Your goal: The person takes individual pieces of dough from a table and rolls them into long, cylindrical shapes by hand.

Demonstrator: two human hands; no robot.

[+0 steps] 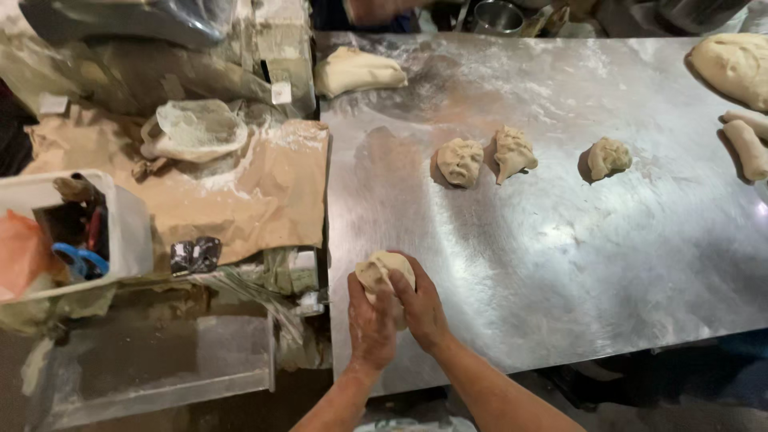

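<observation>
Both hands are closed around one small pale lump of dough (pixel 386 272), which sits on the flour-dusted stainless steel table (pixel 560 264) close to its near left corner. The left hand (pixel 371 322) covers the lump from the side nearer to the table's left edge, with the fingers wrapped up over it. The right hand (pixel 421 308) presses against the other side, so the two hands are together and clamped on the dough, with only the top of it showing between them.

Further from the person, near the middle of the table, lie three rough torn dough pieces (pixel 512 154) in a loose row, each apart from the others. At the far left corner of the table rests a larger smooth dough block (pixel 357 70). At the far right corner is a big rounded dough mass (pixel 734 68), and just below it two short dough rolls (pixel 747 144).

Left of the table, a sheet of brown paper (pixel 248 192) carries a floured plastic bag (pixel 195 130), and beside it stands a white plastic tub (pixel 120 232) with small tools inside.

I judge that the main risk is the position of the lump: it is very near the table's left and near edges, so a strong push could slide it off. The surface there also looks less floured, so the dough may stick and tear.
</observation>
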